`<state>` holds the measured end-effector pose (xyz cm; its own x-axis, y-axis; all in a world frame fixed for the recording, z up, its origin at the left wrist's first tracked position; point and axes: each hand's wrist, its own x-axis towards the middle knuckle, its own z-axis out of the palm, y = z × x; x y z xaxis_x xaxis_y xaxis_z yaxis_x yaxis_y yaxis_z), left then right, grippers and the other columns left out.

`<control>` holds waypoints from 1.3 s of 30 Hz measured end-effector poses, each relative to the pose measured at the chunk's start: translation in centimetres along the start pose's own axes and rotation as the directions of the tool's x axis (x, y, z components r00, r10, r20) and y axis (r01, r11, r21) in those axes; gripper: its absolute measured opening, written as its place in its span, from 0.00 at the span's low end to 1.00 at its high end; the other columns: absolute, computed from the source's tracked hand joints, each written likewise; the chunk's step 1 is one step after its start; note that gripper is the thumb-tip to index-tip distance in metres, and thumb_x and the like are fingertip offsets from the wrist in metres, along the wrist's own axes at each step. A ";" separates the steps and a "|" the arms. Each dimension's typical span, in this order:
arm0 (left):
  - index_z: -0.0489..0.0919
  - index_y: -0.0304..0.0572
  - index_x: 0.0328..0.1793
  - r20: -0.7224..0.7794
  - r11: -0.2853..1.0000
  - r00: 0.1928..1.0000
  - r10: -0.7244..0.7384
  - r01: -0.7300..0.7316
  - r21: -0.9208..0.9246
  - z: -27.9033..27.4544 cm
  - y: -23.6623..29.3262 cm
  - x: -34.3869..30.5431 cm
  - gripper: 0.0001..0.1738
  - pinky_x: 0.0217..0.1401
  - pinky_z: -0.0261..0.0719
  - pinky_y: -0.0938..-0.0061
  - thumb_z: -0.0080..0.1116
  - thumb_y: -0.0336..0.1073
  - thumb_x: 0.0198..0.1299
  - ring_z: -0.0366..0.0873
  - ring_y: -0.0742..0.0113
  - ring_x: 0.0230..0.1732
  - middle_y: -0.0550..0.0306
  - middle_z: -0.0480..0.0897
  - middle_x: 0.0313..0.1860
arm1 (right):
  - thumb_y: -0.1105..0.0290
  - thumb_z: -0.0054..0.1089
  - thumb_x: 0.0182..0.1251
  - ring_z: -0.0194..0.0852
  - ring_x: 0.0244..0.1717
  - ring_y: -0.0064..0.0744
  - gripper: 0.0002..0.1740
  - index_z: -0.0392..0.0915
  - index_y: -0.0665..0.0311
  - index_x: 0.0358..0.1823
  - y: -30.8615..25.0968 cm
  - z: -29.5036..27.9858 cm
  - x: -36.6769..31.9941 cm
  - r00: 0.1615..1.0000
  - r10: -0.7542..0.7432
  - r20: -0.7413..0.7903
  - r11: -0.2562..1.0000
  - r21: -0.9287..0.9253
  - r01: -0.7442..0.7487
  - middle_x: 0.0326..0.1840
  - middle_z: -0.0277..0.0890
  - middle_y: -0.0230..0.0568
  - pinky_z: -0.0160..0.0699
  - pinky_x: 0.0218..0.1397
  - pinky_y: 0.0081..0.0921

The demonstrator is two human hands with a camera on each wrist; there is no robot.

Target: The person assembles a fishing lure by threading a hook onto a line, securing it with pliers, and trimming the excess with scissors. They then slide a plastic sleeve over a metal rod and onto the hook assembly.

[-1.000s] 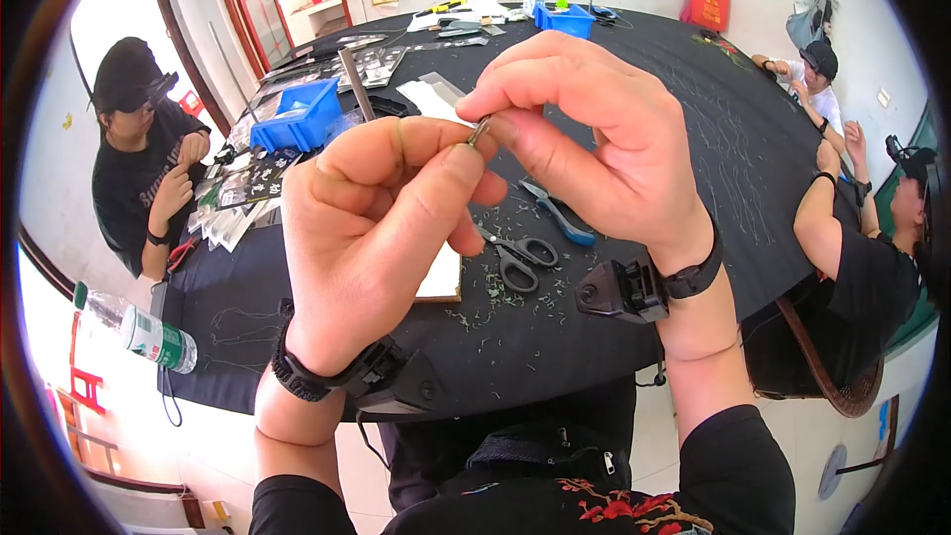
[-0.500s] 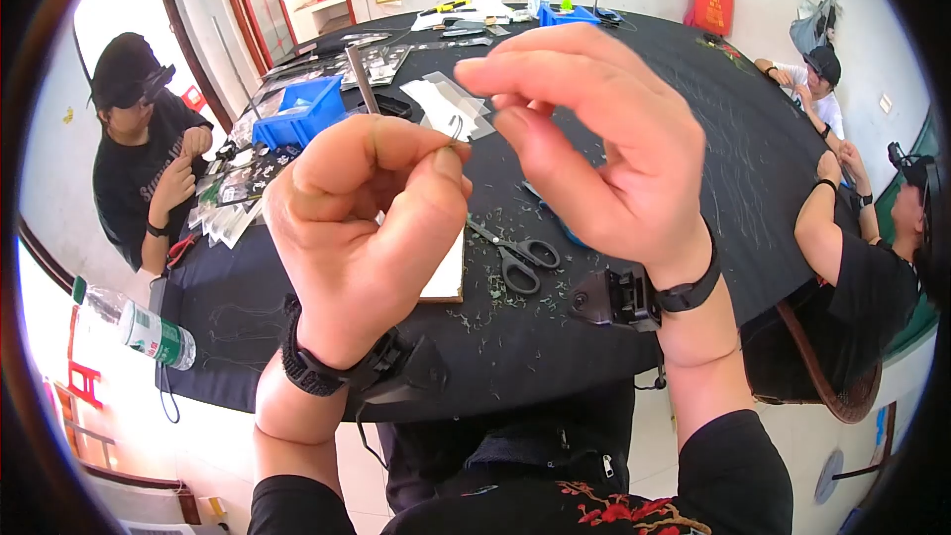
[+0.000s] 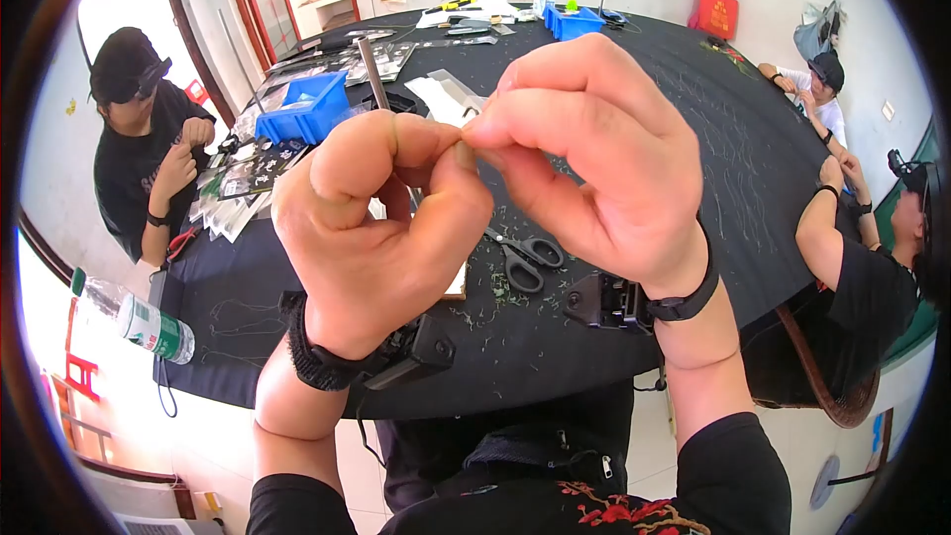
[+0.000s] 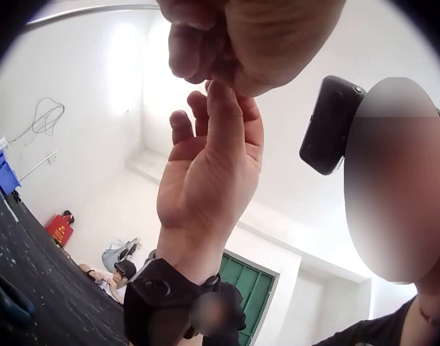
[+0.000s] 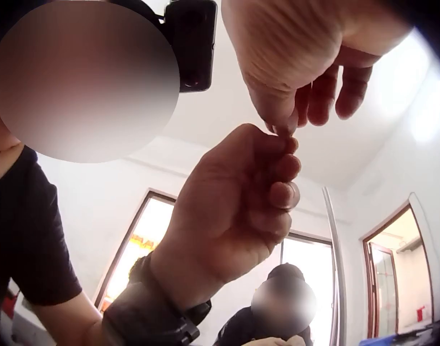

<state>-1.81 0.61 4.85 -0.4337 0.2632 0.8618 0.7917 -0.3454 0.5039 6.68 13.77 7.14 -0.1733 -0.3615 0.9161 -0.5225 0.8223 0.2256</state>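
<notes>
In the head view, both hands meet at fingertip height above the near side of the table. My left hand (image 3: pixel 367 228) pinches a tiny dark fish hook (image 3: pixel 471 111) between thumb and index finger, its curved end poking up. My right hand (image 3: pixel 614 159) brings its thumb and index tips together on the same small piece, the other fingers curled. Most of the hook lies hidden behind the fingertips. Both wrist views show the fingertips of the two hands touching. Below them, black-handled scissors (image 3: pixel 525 260) lie on the black tablecloth (image 3: pixel 594 367).
Green clippings (image 3: pixel 507 287) are scattered around the scissors. A metal rod (image 3: pixel 373 69) stands beyond the left hand, near a blue bin (image 3: pixel 302 109) and flat packets (image 3: pixel 233 198). A water bottle (image 3: pixel 149 332) lies at the left edge. Other people sit around the table.
Half a second ago the right hand was apart from the left, its thumb and index finger spread, leaving the hook showing. Its fingertips have now come back in and closed at the hook.
</notes>
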 end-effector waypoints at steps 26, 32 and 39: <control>0.78 0.31 0.38 -0.040 0.967 0.970 0.240 -0.235 0.103 -3.4 0.7 1.5 0.06 0.30 0.74 0.87 0.53 0.23 0.55 0.75 0.79 0.24 0.54 0.81 0.27 | 0.74 0.59 0.54 0.69 0.26 0.19 0.05 0.76 0.66 0.32 0.9 0.4 -6.7 0.586 0.621 0.521 0.724 -0.092 -0.684 0.26 0.72 0.32 0.69 0.29 0.17; 0.79 0.30 0.41 -0.066 0.932 0.930 0.362 -0.362 0.014 -6.4 0.0 2.0 0.08 0.30 0.73 0.88 0.54 0.25 0.55 0.75 0.79 0.24 0.54 0.81 0.27 | 0.67 0.61 0.49 0.71 0.30 0.43 0.09 0.75 0.67 0.25 0.7 0.3 -12.7 0.587 0.630 0.508 0.775 -0.369 -0.513 0.25 0.72 0.44 0.71 0.35 0.33; 0.79 0.31 0.40 -0.150 0.968 0.961 0.232 -0.243 -0.061 -6.2 1.1 1.7 0.08 0.29 0.72 0.88 0.54 0.25 0.55 0.75 0.80 0.24 0.55 0.81 0.26 | 0.64 0.64 0.46 0.70 0.34 0.48 0.12 0.76 0.65 0.26 2.6 -1.7 -15.2 0.330 0.835 0.440 0.549 -0.627 -0.553 0.28 0.72 0.50 0.70 0.37 0.37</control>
<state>-4.36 -4.87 7.26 -0.2980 0.0378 0.9538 0.8453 -0.4537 0.2821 9.35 22.16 -5.65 -0.8610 0.3742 0.3445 0.3327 0.9267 -0.1749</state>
